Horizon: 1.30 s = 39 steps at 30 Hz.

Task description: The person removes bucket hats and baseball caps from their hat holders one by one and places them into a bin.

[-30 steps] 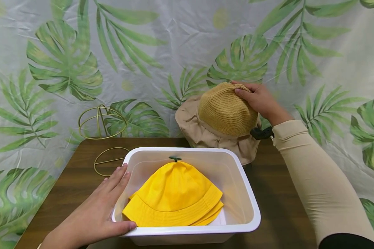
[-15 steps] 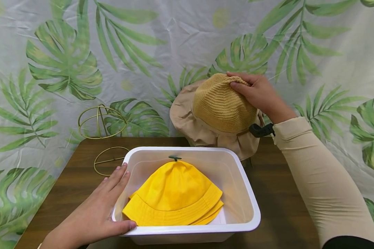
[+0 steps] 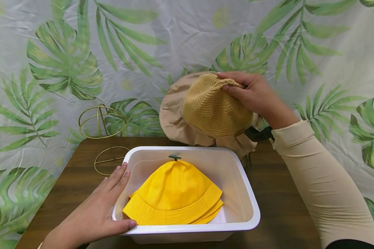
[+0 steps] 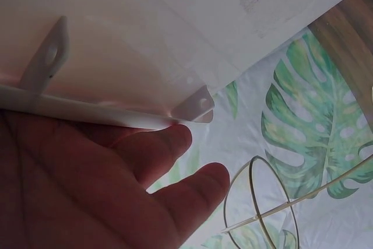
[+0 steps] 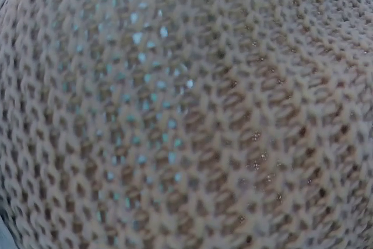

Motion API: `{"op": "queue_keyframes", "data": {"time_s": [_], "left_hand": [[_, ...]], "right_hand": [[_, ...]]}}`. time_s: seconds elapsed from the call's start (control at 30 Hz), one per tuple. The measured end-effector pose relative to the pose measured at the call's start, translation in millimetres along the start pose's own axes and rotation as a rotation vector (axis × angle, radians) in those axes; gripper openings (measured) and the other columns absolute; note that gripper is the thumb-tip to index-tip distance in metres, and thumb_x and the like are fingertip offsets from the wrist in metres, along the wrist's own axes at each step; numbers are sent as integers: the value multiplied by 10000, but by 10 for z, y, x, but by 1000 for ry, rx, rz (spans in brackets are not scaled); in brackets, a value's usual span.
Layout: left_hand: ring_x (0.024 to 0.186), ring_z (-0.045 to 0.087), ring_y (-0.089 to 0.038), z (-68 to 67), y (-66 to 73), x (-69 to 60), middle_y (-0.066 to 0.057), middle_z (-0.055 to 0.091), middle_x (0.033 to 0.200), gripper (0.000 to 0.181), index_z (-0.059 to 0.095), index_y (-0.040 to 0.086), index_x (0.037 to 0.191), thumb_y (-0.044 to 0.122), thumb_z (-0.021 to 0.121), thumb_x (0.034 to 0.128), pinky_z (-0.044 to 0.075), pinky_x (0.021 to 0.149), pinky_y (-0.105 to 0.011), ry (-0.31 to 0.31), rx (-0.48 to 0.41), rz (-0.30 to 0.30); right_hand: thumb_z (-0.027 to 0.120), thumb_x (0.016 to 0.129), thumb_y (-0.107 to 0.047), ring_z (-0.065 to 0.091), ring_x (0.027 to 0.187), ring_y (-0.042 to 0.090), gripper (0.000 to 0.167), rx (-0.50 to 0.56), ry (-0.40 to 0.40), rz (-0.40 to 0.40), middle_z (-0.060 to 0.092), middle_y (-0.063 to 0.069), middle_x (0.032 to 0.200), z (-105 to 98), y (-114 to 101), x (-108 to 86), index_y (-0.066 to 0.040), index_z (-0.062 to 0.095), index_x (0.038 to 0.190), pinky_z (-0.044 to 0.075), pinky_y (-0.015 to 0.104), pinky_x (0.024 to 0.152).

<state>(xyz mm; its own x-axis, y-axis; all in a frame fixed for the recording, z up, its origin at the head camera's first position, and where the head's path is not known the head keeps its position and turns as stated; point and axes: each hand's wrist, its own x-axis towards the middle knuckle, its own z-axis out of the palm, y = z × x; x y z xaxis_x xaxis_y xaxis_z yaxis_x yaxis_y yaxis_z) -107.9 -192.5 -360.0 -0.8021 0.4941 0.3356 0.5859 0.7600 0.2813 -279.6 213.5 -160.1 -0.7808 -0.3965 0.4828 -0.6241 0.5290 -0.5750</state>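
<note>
Pinched at its crown by my right hand, a mustard knitted hat with a wide beige fabric brim is held up behind the tub. Its knit fills the right wrist view. My left hand rests on the left rim of a white tub, fingers spread and thumb at the front corner. In the left wrist view, the fingers of that hand touch under the tub's rim. Inside the tub lies a yellow bucket hat with a green stem on top.
A gold wire stand is behind the tub at the left, on the dark wooden table. A leaf-patterned cloth hangs behind the table. Another yellow brim edge shows under the bucket hat.
My right hand has moved left and slightly up with the knitted hat and its beige brim. The left hand, tub and yellow hat have stayed in place.
</note>
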Motion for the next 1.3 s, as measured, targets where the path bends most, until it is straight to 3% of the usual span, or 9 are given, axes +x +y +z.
{"op": "queue_keyframes", "data": {"time_s": [0.17,0.27,0.43,0.63,0.8,1.07,1.3], "left_hand": [[1495,171,-293,-3,0,-4,-107,136,1650,1084,266,15,1560,627,712,783,27,1175,-279,-8,4,-3],[1498,161,-283,-6,0,-3,-103,133,1651,1082,271,14,1558,629,710,783,36,1177,-291,-13,6,-10],[1500,157,-277,-10,-8,2,-103,134,1651,1079,280,8,1554,624,714,782,31,1175,-283,-11,5,-12],[1490,192,-292,-3,-14,2,-117,162,1643,1087,303,-2,1543,638,720,770,-27,1140,-196,1,17,10],[1484,206,-306,-7,-5,-11,-122,186,1636,1112,295,5,1548,645,733,751,-38,1132,-178,25,20,31],[1485,199,-310,-9,-18,-24,-141,203,1629,1123,296,-8,1543,640,746,744,-46,1131,-152,39,27,49],[1478,218,-314,-6,-44,-31,-150,226,1621,1122,319,-22,1531,637,756,735,-30,1134,-150,44,17,57]], "right_hand": [[655,966,-139,505,1297,121,396,-9,-19,-89,585,10,1397,29,-32,-38,-179,636,1360,435,256,1004],[649,971,-148,503,1304,130,396,-29,-21,-86,580,3,1403,38,-51,-40,-191,632,1365,438,265,1006],[638,980,-243,475,1334,170,403,29,-2,50,553,10,1431,-12,43,22,-245,613,1382,423,318,1026],[611,987,-329,389,1403,188,427,119,70,202,501,8,1479,-139,366,129,-257,578,1407,338,390,1117],[601,985,-365,365,1413,181,433,148,106,282,472,-32,1502,-207,573,185,-273,576,1407,324,419,1122],[615,974,-362,317,1430,126,450,249,152,353,455,-90,1508,-227,753,247,-237,580,1405,278,372,1147],[603,982,-370,322,1427,129,453,203,188,378,459,-95,1503,-235,858,257,-221,580,1408,287,360,1138]]}}
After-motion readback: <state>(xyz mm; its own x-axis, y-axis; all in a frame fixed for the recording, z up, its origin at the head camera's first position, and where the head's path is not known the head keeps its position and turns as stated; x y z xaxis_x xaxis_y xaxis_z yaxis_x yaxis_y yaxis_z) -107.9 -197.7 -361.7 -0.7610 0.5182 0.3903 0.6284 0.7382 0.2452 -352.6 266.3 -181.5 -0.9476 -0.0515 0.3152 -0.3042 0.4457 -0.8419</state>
